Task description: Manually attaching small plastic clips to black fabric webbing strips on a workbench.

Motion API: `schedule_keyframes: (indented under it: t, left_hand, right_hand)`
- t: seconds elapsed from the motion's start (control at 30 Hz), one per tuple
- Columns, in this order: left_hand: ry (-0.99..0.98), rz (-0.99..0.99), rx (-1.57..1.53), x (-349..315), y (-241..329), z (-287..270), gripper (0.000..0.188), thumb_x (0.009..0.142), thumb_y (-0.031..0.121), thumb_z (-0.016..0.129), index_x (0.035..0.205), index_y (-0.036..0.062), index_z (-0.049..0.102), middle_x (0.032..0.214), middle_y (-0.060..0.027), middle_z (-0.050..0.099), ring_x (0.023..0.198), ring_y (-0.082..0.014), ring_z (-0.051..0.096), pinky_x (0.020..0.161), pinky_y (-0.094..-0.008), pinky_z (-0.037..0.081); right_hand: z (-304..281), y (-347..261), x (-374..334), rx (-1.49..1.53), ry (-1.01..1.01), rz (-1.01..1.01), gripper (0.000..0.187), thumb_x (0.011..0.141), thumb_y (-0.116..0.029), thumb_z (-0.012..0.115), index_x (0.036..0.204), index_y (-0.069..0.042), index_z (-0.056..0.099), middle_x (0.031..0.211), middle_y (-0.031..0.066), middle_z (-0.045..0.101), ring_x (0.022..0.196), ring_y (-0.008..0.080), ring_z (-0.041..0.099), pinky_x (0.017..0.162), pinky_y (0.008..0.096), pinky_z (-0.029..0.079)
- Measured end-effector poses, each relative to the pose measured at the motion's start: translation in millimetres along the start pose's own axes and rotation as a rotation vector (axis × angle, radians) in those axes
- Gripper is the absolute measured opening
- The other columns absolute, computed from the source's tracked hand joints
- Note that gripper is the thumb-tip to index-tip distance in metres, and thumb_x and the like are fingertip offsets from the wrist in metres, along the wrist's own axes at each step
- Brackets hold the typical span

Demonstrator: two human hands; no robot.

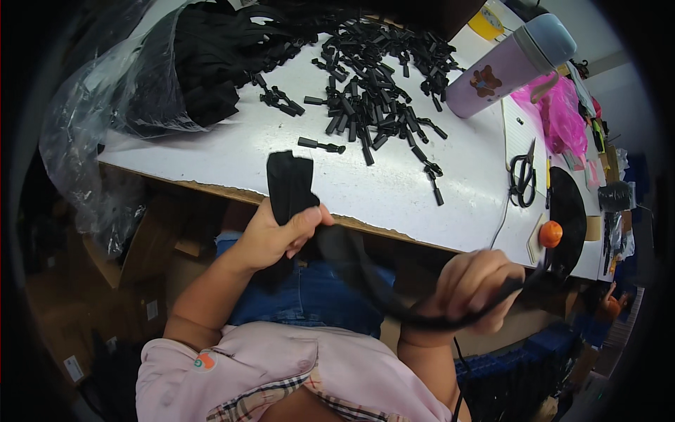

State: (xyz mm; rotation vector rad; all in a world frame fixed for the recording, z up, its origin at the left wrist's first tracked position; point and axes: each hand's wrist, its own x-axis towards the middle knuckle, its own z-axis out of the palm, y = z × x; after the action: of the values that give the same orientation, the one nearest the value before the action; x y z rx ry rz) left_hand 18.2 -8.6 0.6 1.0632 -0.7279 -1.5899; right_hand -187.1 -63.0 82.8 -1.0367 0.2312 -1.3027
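Left hand point(269, 235) closed on long, flat black fabric strip point(290, 186), one end upright above my grip, near edge of white tabletop point(225, 162). Long axis runs left to right, bowing toward me, across my curled right hand point(474, 285); motion-blurred, cannot tell if gripping.
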Motion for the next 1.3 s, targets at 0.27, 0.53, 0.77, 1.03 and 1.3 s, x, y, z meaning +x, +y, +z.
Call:
schedule_keyframes:
  t: [0.27,0.53,0.77,1.03,1.3]
  left_hand:
    - [-0.281,0.243,0.049,5.0,2.2,21.2,0.069,0.057,0.038,0.077,0.106,-0.0007,0.047,0.090,-0.0026,0.054,0.087,-0.0111,0.050,0.077,-0.0262,0.041]
    - [-0.039,0.103,0.065,-9.0,0.7,2.2,0.018,0.080,0.011,0.056,0.094,-0.0002,0.054,0.065,-0.0023,0.051,0.052,-0.0068,0.047,0.051,-0.0195,0.040]
    - [-0.113,0.090,0.155,-6.4,-2.0,10.7,0.020,0.084,0.016,0.051,0.090,-0.0018,0.054,0.058,-0.0005,0.048,0.048,-0.0050,0.044,0.045,-0.0179,0.037]
    - [-0.176,-0.015,-0.078,-3.2,-14.7,5.1,0.025,0.085,0.023,0.049,0.090,-0.0009,0.053,0.056,-0.0015,0.047,0.043,-0.0051,0.043,0.042,-0.0176,0.037]
    - [-0.210,-0.010,0.087,-4.8,-23.5,11.5,0.019,0.083,0.022,0.055,0.089,0.0042,0.056,0.068,0.0000,0.053,0.059,-0.0050,0.048,0.054,-0.0185,0.040]
  right_hand:
    - [10.0,63.4,-0.2,-0.724,-0.450,0.166,0.008,0.070,-0.001,0.061,0.074,0.003,0.057,0.071,0.0111,0.055,0.060,0.0233,0.054,0.051,0.0283,0.043]
    - [-8.1,89.4,35.3,-1.289,-0.386,-0.255,0.044,0.068,-0.023,0.065,0.104,-0.001,0.052,0.096,0.0159,0.053,0.086,0.0303,0.048,0.075,0.0378,0.039]
    - [-17.7,114.8,53.0,-1.796,-0.387,-0.125,0.052,0.072,-0.039,0.057,0.116,-0.012,0.047,0.121,0.0170,0.041,0.111,0.0345,0.036,0.094,0.0464,0.025]
    - [-36.5,79.1,18.9,-1.642,-0.456,-0.163,0.045,0.069,-0.029,0.063,0.108,-0.009,0.053,0.115,0.0130,0.045,0.104,0.0323,0.041,0.090,0.0463,0.028]
    - [-10.2,77.1,-8.0,-1.239,-0.339,-0.362,0.037,0.060,-0.004,0.068,0.095,-0.002,0.058,0.084,0.0096,0.052,0.070,0.0214,0.049,0.057,0.0276,0.041]
